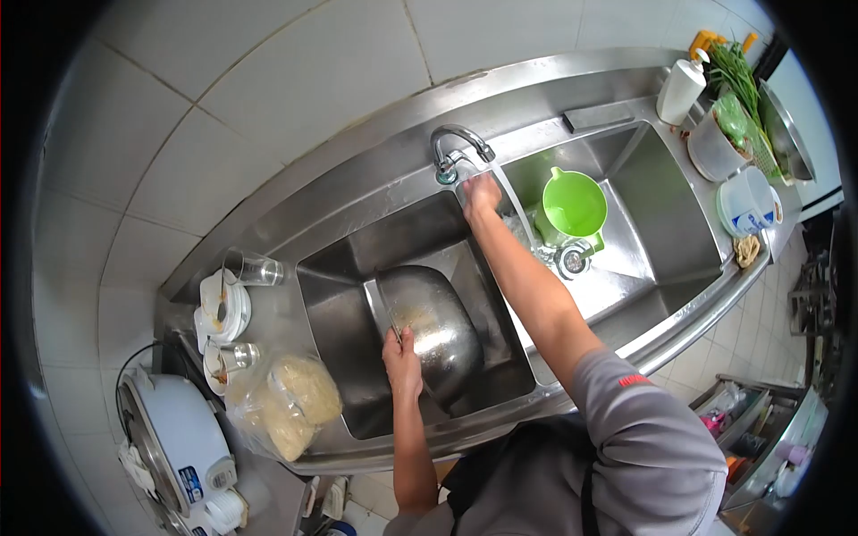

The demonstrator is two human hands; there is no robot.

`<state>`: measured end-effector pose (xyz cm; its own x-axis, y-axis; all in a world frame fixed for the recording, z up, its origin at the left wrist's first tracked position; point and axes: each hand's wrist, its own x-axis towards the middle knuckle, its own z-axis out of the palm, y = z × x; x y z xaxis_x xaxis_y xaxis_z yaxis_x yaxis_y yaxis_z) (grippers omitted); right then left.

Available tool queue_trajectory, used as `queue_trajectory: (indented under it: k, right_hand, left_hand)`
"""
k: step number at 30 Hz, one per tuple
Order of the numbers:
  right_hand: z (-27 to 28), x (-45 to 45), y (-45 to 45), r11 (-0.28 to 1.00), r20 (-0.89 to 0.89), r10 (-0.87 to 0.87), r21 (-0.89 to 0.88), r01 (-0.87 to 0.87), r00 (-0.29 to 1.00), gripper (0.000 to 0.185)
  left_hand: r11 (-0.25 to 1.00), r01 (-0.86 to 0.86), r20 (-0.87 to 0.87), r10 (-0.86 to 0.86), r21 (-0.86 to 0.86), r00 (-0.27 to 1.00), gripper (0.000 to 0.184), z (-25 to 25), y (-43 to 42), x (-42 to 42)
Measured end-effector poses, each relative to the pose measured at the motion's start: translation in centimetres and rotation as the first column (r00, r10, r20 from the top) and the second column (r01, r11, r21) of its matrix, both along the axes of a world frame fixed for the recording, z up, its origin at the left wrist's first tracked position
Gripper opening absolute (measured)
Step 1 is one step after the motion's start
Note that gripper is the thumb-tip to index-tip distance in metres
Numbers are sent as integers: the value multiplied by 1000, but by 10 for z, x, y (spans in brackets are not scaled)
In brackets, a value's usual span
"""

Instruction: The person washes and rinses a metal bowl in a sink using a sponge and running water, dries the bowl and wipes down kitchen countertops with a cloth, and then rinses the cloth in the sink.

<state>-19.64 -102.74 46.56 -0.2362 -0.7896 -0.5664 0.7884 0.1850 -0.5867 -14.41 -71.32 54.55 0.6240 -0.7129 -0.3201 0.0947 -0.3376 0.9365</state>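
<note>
In the left sink basin (349,241) a large metal bowl (438,313) lies tilted, its rounded outside toward the right. My left hand (402,362) is closed on the bowl's rim, thumb and fingers on either side. My right hand (483,194) is at the foot of the tap (460,134), its fingers curled; what they hold, if anything, is hidden. Water runs from the spout into the right basin (661,214). There a green plastic jug (575,204) stands beside the drain (573,261).
Left on the counter are a clear drinking glass (255,268), stacked white dishes (234,313) and a plastic bag of pale food (299,397). A rice cooker (183,429) stands beyond. A pump bottle (682,89), white tubs (715,147) and green stalks (735,76) line the right end.
</note>
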Motion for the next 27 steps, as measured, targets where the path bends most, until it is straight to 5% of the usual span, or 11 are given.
queue_trajectory:
  k: [6,13,18,21,24,27]
  right_hand:
    - [51,-5,-6,994,-58,-4,104,10,998,13]
    - [9,-13,-14,984,-44,85,-153,-91,995,15]
    - [21,-36,-14,947,-78,286,-131,-294,955,14]
    - [16,-57,-27,889,-3,453,-73,-452,892,9]
    - [15,-85,-26,770,-131,636,170,-615,761,16]
    - [20,-113,-26,598,-471,722,56,-799,507,26]
  left_hand:
    - [993,-75,-36,72,-88,997,20,10,9,8]
    - [998,-53,-5,53,-35,999,19,16,6,13]
    - [999,-30,-14,30,10,999,20,9,2,15]
    - [998,-55,-53,54,-24,997,20,12,-5,11]
    - [996,-64,-67,60,-55,996,19,18,-9,7]
    - [997,-53,-72,48,-65,996,18,22,-7,6]
